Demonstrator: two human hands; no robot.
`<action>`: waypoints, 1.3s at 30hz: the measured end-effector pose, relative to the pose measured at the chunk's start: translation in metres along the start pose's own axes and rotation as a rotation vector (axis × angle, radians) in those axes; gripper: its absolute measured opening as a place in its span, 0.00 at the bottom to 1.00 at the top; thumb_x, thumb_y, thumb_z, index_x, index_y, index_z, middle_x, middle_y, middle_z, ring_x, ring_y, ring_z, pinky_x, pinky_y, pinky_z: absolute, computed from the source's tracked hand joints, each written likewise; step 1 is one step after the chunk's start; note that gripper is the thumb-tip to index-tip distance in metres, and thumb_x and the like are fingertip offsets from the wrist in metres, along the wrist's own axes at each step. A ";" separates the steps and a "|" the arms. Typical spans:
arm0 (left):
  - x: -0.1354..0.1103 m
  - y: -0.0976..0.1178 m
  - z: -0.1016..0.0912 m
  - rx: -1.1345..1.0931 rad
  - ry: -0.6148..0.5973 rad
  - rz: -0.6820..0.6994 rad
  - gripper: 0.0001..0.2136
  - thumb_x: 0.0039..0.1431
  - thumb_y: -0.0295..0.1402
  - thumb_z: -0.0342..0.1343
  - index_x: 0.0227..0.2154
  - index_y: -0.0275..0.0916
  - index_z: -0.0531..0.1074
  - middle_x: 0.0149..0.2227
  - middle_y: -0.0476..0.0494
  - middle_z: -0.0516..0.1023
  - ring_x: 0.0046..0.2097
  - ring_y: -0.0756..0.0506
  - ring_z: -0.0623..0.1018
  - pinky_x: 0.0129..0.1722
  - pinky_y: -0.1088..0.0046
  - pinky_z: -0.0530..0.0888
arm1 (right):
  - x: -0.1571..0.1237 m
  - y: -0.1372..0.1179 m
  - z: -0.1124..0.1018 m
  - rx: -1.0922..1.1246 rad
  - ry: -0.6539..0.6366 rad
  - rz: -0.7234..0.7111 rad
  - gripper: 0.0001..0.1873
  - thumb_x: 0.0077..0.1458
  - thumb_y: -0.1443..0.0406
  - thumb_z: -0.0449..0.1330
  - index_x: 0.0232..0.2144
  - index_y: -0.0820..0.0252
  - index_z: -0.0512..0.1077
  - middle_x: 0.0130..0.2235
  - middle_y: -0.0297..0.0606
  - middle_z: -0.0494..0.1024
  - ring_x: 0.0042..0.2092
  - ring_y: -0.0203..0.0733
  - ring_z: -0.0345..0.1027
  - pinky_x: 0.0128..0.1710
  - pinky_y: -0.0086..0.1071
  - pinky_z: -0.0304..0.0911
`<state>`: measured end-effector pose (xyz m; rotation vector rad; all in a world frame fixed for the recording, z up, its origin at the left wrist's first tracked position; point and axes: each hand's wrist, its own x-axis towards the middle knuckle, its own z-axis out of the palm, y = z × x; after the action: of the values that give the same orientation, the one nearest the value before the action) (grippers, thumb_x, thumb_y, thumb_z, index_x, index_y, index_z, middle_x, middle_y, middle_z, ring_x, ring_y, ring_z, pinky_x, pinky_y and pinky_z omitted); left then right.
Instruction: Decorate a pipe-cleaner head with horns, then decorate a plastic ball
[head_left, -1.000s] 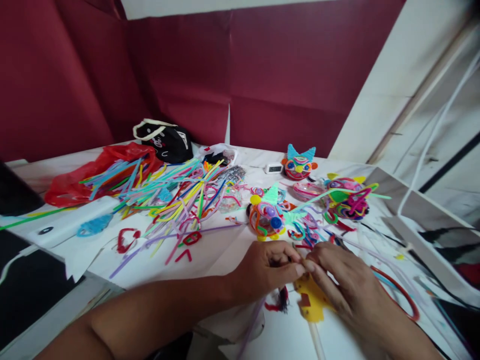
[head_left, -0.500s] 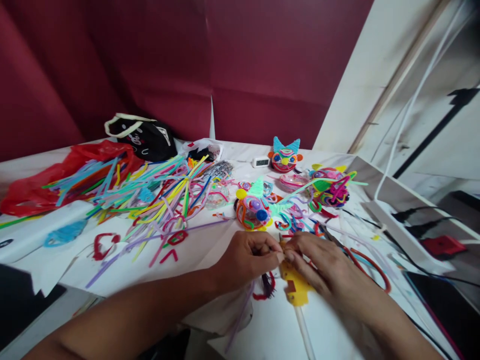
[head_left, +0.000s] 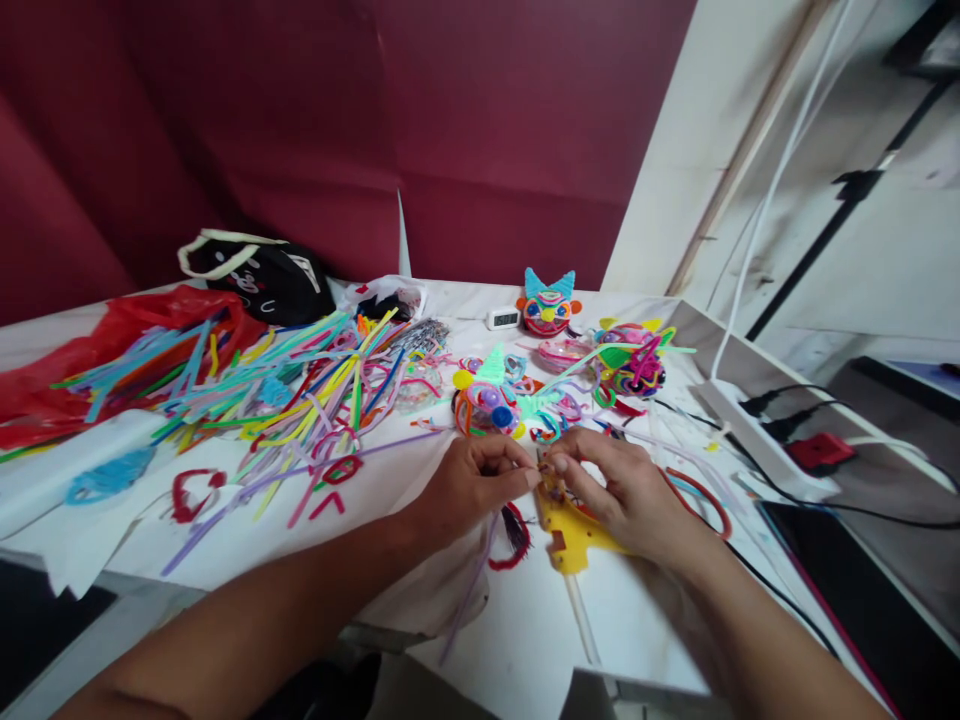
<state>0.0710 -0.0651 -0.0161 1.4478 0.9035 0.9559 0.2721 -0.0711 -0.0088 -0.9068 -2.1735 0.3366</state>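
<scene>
Fingertips part slightly now; I judge the fingerwork mid-step. Left hand (head_left: pixel 469 485) and right hand (head_left: pixel 626 490) are narrow, and I can't tell whether they hold anything. One yellow plastic glue gun (head_left: pixel 574 540) lies under them, one translucent glue stick (head_left: pixel 580 620) protruding nearward; beyond it, three pipe-cleaner-wrapped balls: blue-eared (head_left: pixel 548 314), green-horned (head_left: pixel 487 395), yellow-eared (head_left: pixel 634 362).

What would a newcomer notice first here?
Probably the bright pipe cleaners heaped on the table's left. At the back, right of the white clock, sits a round figure with blue pointed ears. Nearer, the left hand and right hand nearly meet by a yellow glue gun.
</scene>
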 end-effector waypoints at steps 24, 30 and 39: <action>0.009 0.033 -0.109 0.324 0.562 0.233 0.06 0.50 0.32 0.62 0.29 0.35 0.75 0.20 0.53 0.70 0.22 0.55 0.65 0.21 0.79 0.58 | 0.003 0.027 -0.015 -0.115 0.140 0.187 0.09 0.61 0.62 0.56 0.32 0.59 0.72 0.27 0.36 0.76 0.28 0.38 0.70 0.30 0.30 0.63; 0.042 0.014 -0.111 0.068 0.473 0.075 0.08 0.49 0.32 0.60 0.28 0.35 0.68 0.25 0.49 0.76 0.14 0.58 0.60 0.14 0.80 0.51 | -0.001 0.033 -0.029 -0.094 0.203 0.306 0.10 0.58 0.60 0.57 0.30 0.60 0.72 0.26 0.36 0.76 0.26 0.37 0.68 0.27 0.30 0.62; 0.058 -0.025 -0.107 -0.139 0.467 0.053 0.16 0.48 0.31 0.58 0.40 0.41 0.62 0.24 0.52 0.75 0.17 0.53 0.68 0.16 0.81 0.57 | 0.000 0.025 -0.010 -0.004 0.173 0.314 0.11 0.57 0.59 0.57 0.28 0.58 0.73 0.24 0.33 0.76 0.24 0.36 0.68 0.24 0.28 0.62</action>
<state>-0.0061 0.0306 -0.0320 1.1528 1.1123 1.4021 0.2916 -0.0540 -0.0142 -1.2357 -1.8753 0.3888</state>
